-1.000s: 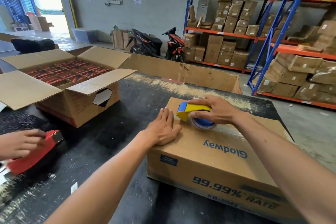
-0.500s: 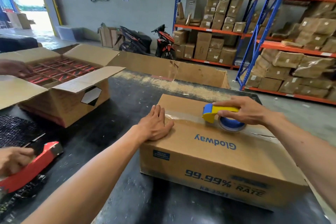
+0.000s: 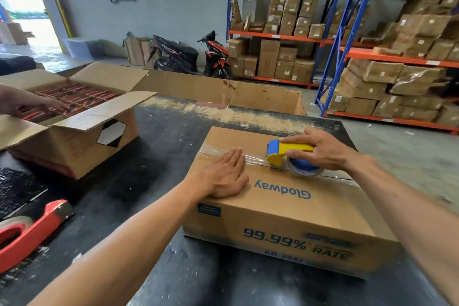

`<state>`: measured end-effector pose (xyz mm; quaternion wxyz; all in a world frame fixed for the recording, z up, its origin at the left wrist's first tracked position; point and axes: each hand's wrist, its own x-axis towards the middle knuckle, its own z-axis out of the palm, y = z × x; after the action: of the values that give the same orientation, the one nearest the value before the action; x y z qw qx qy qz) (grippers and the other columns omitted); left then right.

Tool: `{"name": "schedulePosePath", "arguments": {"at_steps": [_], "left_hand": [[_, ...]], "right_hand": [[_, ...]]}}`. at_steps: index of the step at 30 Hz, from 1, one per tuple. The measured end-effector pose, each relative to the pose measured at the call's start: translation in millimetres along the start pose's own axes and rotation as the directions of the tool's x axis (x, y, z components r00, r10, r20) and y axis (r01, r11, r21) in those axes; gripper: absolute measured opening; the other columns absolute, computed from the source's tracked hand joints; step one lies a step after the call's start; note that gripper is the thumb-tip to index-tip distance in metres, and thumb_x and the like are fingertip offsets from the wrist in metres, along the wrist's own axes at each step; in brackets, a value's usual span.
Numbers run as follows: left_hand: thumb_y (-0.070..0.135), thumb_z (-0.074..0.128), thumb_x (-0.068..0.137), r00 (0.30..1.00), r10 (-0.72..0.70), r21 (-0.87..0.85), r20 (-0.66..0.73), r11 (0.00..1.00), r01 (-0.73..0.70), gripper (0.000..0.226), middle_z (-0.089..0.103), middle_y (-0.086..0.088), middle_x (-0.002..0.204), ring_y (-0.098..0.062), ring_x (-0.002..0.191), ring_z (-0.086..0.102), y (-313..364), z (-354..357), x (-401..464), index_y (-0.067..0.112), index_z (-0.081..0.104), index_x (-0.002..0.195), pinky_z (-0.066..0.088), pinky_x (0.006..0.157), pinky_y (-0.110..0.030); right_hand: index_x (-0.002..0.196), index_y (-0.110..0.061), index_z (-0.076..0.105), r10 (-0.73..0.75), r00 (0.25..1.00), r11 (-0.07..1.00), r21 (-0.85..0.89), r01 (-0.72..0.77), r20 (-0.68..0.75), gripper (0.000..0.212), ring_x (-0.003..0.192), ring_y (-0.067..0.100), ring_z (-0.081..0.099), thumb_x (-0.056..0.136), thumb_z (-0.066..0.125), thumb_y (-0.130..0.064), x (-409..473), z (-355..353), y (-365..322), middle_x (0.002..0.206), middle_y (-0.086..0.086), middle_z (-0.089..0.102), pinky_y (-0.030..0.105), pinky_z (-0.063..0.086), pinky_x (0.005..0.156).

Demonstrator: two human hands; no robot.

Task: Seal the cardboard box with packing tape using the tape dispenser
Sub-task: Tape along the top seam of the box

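A closed brown cardboard box (image 3: 285, 211) with blue "Glodway" print lies on the black table (image 3: 149, 169) in front of me. My left hand (image 3: 223, 175) presses flat, fingers together, on the box top near its left end, over the clear tape (image 3: 253, 158) laid along the centre seam. My right hand (image 3: 323, 150) grips the yellow and blue tape dispenser (image 3: 290, 155), which rests on the seam around the middle of the box. Right of the dispenser the seam shows as a bare dark line.
An open cardboard box (image 3: 74, 136) filled with red items stands at the left, with another person's hand (image 3: 37, 105) reaching into it. A red tape dispenser (image 3: 27, 233) lies at the table's left edge. Shelving with boxes (image 3: 372, 57) and two motorbikes (image 3: 193, 57) stand behind.
My right hand has drawn the dispenser rightward along the seam, leaving tape behind it. My left hand has shifted onto the laid tape. The other person put down the red dispenser and reached into the open box.
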<state>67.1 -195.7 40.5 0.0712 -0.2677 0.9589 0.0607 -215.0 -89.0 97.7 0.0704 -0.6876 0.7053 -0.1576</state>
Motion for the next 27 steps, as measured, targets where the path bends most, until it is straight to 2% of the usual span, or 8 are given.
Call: {"name": "schedulePosePath", "arguments": {"at_steps": [5,10,15,17,21,23,27], "left_hand": [[0.046,0.011,0.102,1.0,0.002,-0.01,-0.021,1.0,-0.002,0.073,-0.014,-0.02,0.164,-0.026,0.153,-0.013,29.1,3.3,10.5,0.001,-0.007,0.156,-0.007,0.125,-0.037],[0.048,0.009,0.1,1.0,0.011,-0.035,-0.022,0.999,-0.012,0.074,-0.012,-0.017,0.166,-0.022,0.154,-0.011,26.5,7.9,15.9,0.005,-0.005,0.158,-0.004,0.125,-0.037],[0.046,0.013,0.102,0.996,-0.014,-0.099,-0.084,0.995,0.005,0.07,-0.016,-0.01,0.166,-0.019,0.154,-0.012,30.9,9.5,17.7,0.011,-0.011,0.158,-0.007,0.124,-0.035],[0.049,0.011,0.102,0.996,-0.013,-0.063,-0.087,0.998,0.007,0.07,-0.021,-0.007,0.165,-0.017,0.153,-0.014,29.4,12.2,18.6,0.014,-0.012,0.158,-0.007,0.124,-0.037],[0.063,0.007,0.099,0.997,-0.042,-0.041,-0.06,0.998,0.04,0.078,-0.017,-0.003,0.166,-0.013,0.152,-0.016,29.4,13.4,22.2,0.015,-0.01,0.158,-0.006,0.125,-0.041],[0.068,0.007,0.097,0.998,-0.045,-0.032,-0.047,0.999,0.044,0.082,-0.017,-0.002,0.166,-0.013,0.152,-0.015,30.9,11.7,21.5,0.016,-0.011,0.158,-0.005,0.125,-0.04],[0.07,0.008,0.097,0.998,-0.052,-0.028,-0.037,0.998,0.051,0.084,-0.017,-0.002,0.166,-0.012,0.152,-0.016,31.9,10.1,19.2,0.016,-0.011,0.158,-0.005,0.125,-0.039]], "right_hand": [[0.13,-0.057,0.057,-0.013,1.0,1.0,-0.023,0.013,-0.007,0.05,0.08,0.011,0.047,0.082,0.053,-0.072,1.4,-0.7,-8.8,0.088,-0.002,0.046,0.033,0.038,0.072],[0.13,-0.057,0.056,0.022,0.998,0.999,-0.029,-0.02,0.067,0.051,0.086,0.016,0.05,0.082,0.053,-0.072,5.8,-5.9,-11.7,0.093,0.0,0.048,0.037,0.042,0.079],[0.128,-0.055,0.06,0.04,0.994,0.998,0.042,-0.045,0.101,0.04,0.095,0.016,0.051,0.089,0.062,-0.061,10.6,-9.8,-9.6,0.101,0.001,0.052,0.04,0.044,0.087],[0.128,-0.058,0.059,0.03,0.994,0.999,0.035,-0.034,0.102,0.041,0.094,0.015,0.05,0.087,0.061,-0.064,10.7,-9.7,-9.2,0.101,0.0,0.053,0.039,0.043,0.085],[0.124,-0.065,0.055,-0.007,0.999,0.999,-0.05,0.008,0.032,0.05,0.086,0.016,0.051,0.077,0.048,-0.081,5.8,-4.6,-8.7,0.093,-0.004,0.054,0.041,0.042,0.077],[0.123,-0.068,0.052,-0.021,1.0,0.996,-0.083,0.022,0.007,0.048,0.082,0.015,0.05,0.079,0.047,-0.084,4.2,-4.4,-9.9,0.088,-0.006,0.054,0.04,0.041,0.074],[0.128,-0.066,0.05,-0.038,0.998,0.991,-0.125,0.045,0.059,0.055,0.084,0.016,0.051,0.077,0.044,-0.086,1.8,-9.3,-10.8,0.09,-0.008,0.054,0.039,0.041,0.075]]}}
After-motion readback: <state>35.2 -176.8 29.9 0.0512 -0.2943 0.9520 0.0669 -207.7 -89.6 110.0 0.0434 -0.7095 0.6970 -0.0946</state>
